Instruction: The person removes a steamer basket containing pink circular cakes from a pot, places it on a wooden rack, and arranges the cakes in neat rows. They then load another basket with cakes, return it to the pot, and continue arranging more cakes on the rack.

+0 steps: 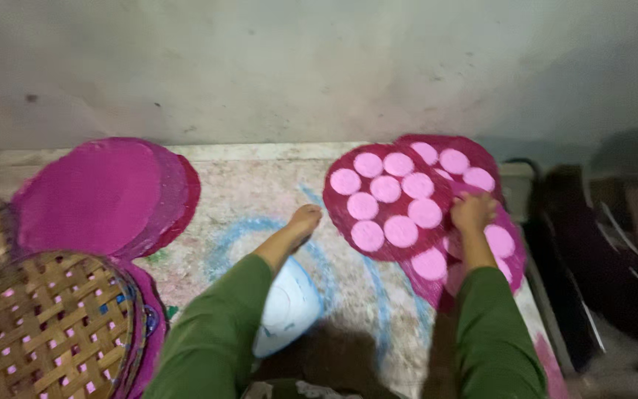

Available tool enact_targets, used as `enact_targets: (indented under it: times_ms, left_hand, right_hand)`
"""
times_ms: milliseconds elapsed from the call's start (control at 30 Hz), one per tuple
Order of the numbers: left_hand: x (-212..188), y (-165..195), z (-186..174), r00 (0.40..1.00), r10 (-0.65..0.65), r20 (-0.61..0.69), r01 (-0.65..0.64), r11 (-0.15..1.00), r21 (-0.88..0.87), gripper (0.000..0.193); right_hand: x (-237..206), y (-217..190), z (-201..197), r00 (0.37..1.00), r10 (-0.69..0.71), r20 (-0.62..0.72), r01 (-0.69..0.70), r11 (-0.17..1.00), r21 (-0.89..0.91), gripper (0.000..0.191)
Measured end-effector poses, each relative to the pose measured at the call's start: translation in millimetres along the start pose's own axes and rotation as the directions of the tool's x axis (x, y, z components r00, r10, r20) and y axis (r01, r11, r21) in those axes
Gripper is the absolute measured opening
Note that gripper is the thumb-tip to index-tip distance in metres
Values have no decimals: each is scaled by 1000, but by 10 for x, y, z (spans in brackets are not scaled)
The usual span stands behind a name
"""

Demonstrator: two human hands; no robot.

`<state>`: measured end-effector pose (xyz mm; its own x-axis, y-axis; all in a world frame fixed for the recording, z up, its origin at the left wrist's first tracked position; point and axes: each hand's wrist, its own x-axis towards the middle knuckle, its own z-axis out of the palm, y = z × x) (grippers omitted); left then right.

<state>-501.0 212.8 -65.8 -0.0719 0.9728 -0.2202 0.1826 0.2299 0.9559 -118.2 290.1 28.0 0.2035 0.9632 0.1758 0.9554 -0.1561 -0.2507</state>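
The right hand (472, 212) rests with fingers curled on the dark red tray (348, 210) of pink discs (385, 188) near the mat's (260, 192) far right corner. The left hand (303, 222) lies open and empty mid-mat. Lifting calls for a level tray.

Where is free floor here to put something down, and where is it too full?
Bare floor lies between the stack of magenta discs and the dark red tray, around the left hand. It is crowded at right, where the right hand touches overlapping trays, and by the woven baskets.
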Motion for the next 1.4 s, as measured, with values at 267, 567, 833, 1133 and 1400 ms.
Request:
enact_targets:
  times_ms: [267, 567, 833, 1133, 1400]
  left_hand:
    - [795, 303, -20, 912, -307, -271, 335, 940, 65, 49]
    - [634, 426, 202, 857, -36, -515, 281, 869, 408, 55]
    - [440, 694, 76, 850, 289, -441, -195, 949, 246, 48]
    - [-632, 596, -2368, 799, 464, -384, -380, 883, 275, 31]
    - [-3379, 100, -4882, 805, 130, -579, -112, 991, 68, 40]
  right_hand:
    - [369, -67, 440, 997, 21, 78, -25, 998, 49, 29]
    - [132, -372, 360, 990, -118, -83, 135, 963, 233, 17]
    - [-31, -758, -11, 960, -195, -201, 242, 939, 245, 9]
    - [-659, -2296, -548, 771, -571, -282, 633, 636, 442, 7]
    - [-2559, -4732, -498, 610, -752, -249, 694, 356, 625, 10]
